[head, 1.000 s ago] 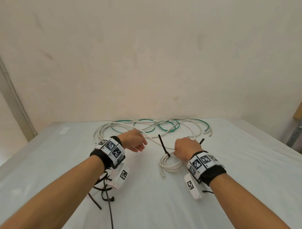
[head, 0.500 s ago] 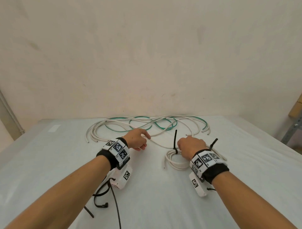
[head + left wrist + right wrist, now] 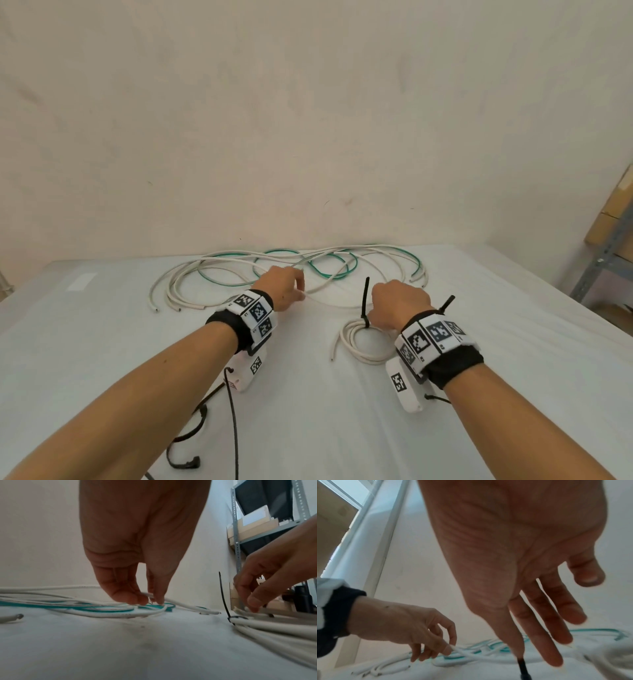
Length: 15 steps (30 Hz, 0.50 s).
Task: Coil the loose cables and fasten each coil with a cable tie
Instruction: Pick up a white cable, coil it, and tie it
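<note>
White coil lies flat on my table, its black cable tie standing upright at the far rim.
Head view: loose cables sprawl left to right behind. Left wrist view: my left hand pinches a white strand. Right wrist view: my right hand hangs with fingers spread, empty.

A plain storeroom or workroom, by the look of it. A bare cream wall fills the upper part of the head view, above a table under a white cover. At the right edge stands a grey slotted-metal shelf rack holding cardboard boxes.
</note>
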Motion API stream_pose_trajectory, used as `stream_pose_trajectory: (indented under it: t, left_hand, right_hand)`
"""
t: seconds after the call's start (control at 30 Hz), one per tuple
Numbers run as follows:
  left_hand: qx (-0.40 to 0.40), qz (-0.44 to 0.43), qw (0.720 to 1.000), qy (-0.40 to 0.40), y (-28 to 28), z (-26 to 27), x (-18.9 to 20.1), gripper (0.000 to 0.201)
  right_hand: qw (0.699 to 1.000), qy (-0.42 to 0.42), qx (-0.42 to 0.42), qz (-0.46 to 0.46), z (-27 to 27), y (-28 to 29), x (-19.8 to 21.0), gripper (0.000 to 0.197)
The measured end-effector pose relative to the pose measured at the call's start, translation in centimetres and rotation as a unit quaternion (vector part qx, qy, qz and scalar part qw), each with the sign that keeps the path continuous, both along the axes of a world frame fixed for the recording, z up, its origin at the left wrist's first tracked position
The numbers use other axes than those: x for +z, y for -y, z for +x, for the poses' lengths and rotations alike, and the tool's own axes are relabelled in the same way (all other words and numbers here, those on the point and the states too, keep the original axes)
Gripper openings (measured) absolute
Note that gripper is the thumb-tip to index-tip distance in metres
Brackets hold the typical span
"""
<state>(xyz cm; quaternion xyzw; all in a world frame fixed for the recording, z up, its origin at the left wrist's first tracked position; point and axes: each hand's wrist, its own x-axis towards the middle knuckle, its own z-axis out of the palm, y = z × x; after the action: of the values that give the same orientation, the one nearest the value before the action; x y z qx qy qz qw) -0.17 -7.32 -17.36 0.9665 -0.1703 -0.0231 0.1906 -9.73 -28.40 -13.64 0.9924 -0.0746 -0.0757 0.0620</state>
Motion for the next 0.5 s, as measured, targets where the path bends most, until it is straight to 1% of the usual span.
stream_pose_trajectory:
  t: [0.07, 0.1, 0.13, 0.17, 0.2, 0.23, 0.27, 0.3, 0.33, 0.4, 0.47, 0.5]
  left_hand:
    - [0.029, -0.082, 0.996, 0.032, -0.8, 0.4, 0.8, 0.012]
    - [0.047, -0.133, 0.989, 0.039, -1.2, 0.5, 1.2, 0.012]
    - [0.063, -0.181, 0.98, 0.045, -1.6, 0.6, 1.8, 0.012]
    - [0.073, -0.223, 0.97, 0.055, -1.9, 0.6, 2.4, 0.011]
    - [0.077, -0.261, 0.96, 0.067, -2.2, 0.5, 3.0, 0.012]
    - [0.075, -0.297, 0.949, 0.076, -2.5, 0.3, 3.7, 0.012]
    - [0.069, -0.326, 0.939, 0.084, -2.7, 0.1, 4.5, 0.012]
    - [0.06, -0.35, 0.93, 0.092, -3.0, -0.2, 5.1, 0.011]
    - [0.051, -0.368, 0.923, 0.097, -3.3, -0.5, 5.7, 0.011]
    - [0.022, -0.375, 0.922, 0.098, -4.0, -1.3, 6.7, 0.009]
    - [-0.011, -0.342, 0.937, 0.073, -4.9, -2.3, 7.2, 0.009]
    - [-0.02, -0.312, 0.948, 0.052, -5.4, -2.8, 7.3, 0.01]
  right_hand:
    - [0.999, 0.047, 0.004, 0.025, 0.2, -0.6, 0.7, 0.028]
    - [0.996, 0.072, 0.004, 0.051, 0.5, -1.0, 0.8, 0.024]
    - [0.991, 0.091, 0.0, 0.094, 0.9, -1.4, 1.0, 0.021]
    - [0.982, 0.103, -0.003, 0.156, 1.4, -1.7, 0.9, 0.027]
    - [0.965, 0.108, -0.001, 0.24, 1.9, -2.0, 0.8, 0.038]
    - [0.938, 0.106, -0.003, 0.33, 2.2, -2.4, 0.9, 0.047]
    - [0.905, 0.098, -0.012, 0.414, 2.4, -3.0, 1.1, 0.054]
    - [0.862, 0.082, -0.033, 0.499, 2.7, -3.7, 1.4, 0.059]
    - [0.803, 0.061, -0.055, 0.59, 2.9, -4.3, 1.7, 0.061]
    - [0.655, 0.027, -0.09, 0.75, 3.8, -5.0, 2.4, 0.061]
    - [0.506, 0.034, -0.111, 0.855, 5.1, -4.7, 3.2, 0.066]
    - [0.441, 0.056, -0.124, 0.887, 5.8, -4.3, 3.6, 0.062]
